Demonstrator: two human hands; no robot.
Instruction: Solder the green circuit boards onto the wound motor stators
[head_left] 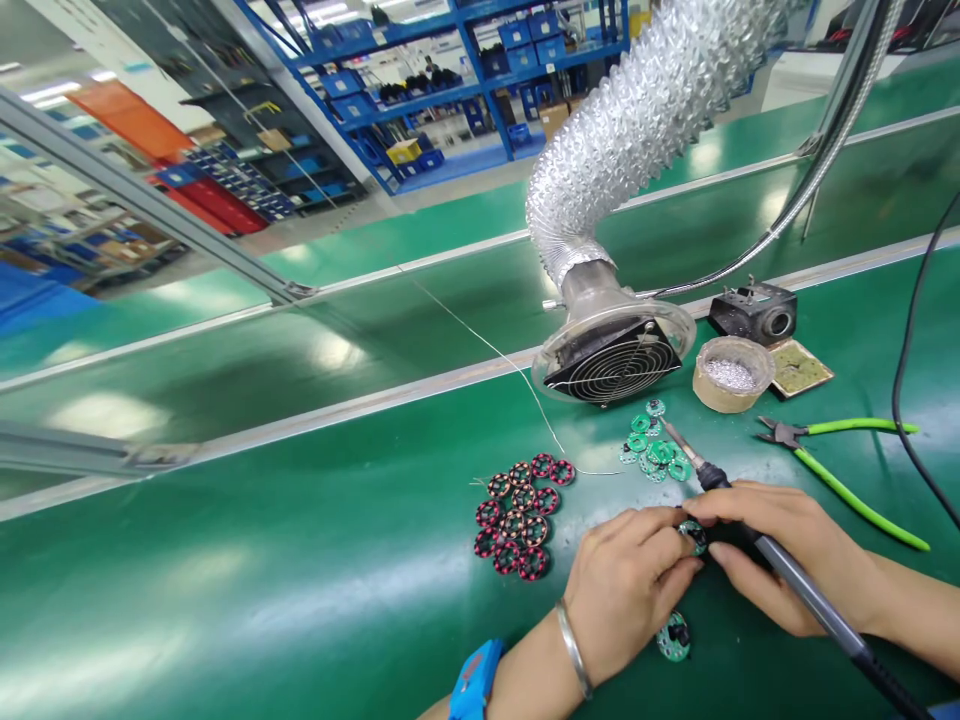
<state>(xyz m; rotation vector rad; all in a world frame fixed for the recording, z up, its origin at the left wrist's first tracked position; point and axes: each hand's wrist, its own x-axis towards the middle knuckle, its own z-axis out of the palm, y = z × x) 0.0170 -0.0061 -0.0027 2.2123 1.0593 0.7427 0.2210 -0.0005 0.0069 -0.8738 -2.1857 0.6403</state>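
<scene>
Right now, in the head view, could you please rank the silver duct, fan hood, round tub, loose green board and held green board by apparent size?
1. Silver duct
2. Fan hood
3. Round tub
4. Loose green board
Held green board: partly hidden, so I cannot rank it.

It's looking pretty bright, glare's streaking the table (247,590) left of the left grip (626,560), and blue shelves (420,103) way beyond are coming out kinda soft.

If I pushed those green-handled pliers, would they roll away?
Probably not: the pliers lie flat, handles spread wide, so they'd likely slide. The metal head looks heaviest, so they may swing around it.
</scene>
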